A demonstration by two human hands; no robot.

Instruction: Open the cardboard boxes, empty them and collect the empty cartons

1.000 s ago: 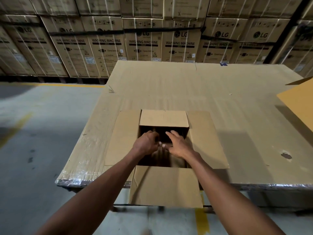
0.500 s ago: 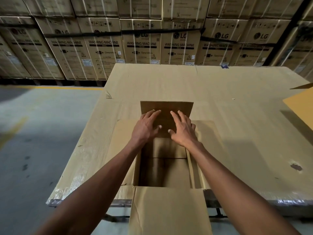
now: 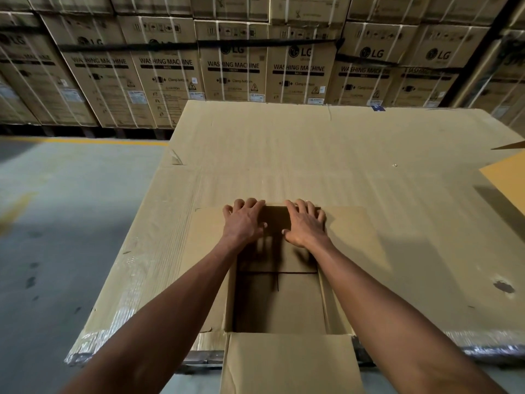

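Since half a second ago: far flap pushed from upright to flat, both hands moved forward with it. Cardboard box (image 3: 279,302) open, all four flaps splayed, inside bare and shadowed. It sits at the near edge of the worktop (image 3: 369,172). My left hand (image 3: 244,223) and right hand (image 3: 305,224) press the far flap, fingers spread, gripping nothing

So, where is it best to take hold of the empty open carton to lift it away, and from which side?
Probably by its two long side walls, from above. The carton stands open, all four flaps folded outward, and the inside looks empty. The left hand and right hand rest on the far flap; flaps bend, so slide each hand down over a side rim, thumbs inside.
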